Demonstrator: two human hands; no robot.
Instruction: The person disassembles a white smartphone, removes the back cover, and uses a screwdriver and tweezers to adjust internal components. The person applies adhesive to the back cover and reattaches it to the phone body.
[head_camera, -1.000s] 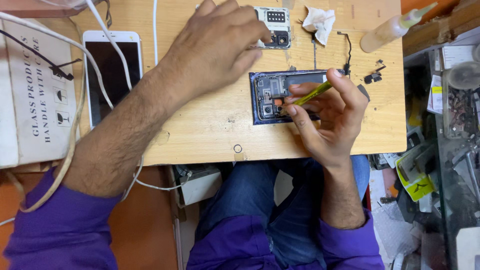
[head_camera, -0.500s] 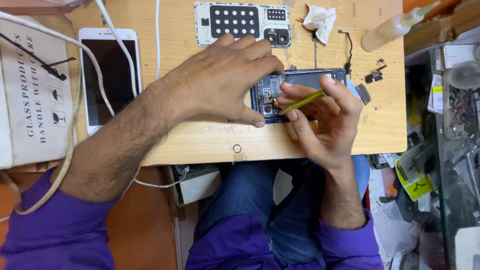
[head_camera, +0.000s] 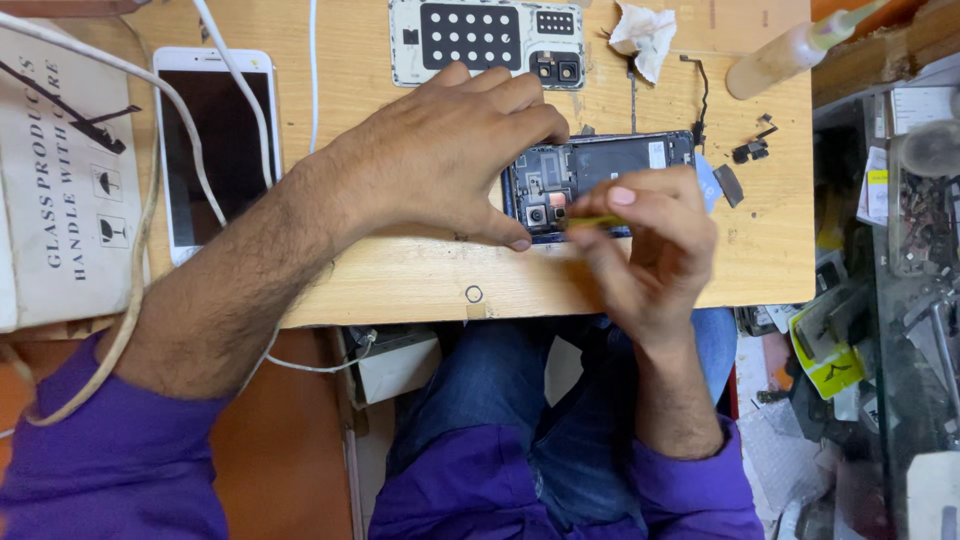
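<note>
Left hand (head_camera: 455, 150) pressed flat on opened phone (head_camera: 600, 165), hiding its left end; right hand (head_camera: 650, 235) pinching yellow-green tool (head_camera: 592, 221), tip barely discernible.

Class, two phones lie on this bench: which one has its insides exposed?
The dark phone under both hands, its circuitry showing. The white phone at the left lies closed, screen up.

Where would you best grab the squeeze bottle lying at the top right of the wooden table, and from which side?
Probably around the wide, pale body of the squeeze bottle, coming down from above. It lies on its side, slanted, with the thin greenish nozzle pointing up and right past the table edge. The nozzle looks too slim for a firm hold, and nothing crowds the body.
</note>
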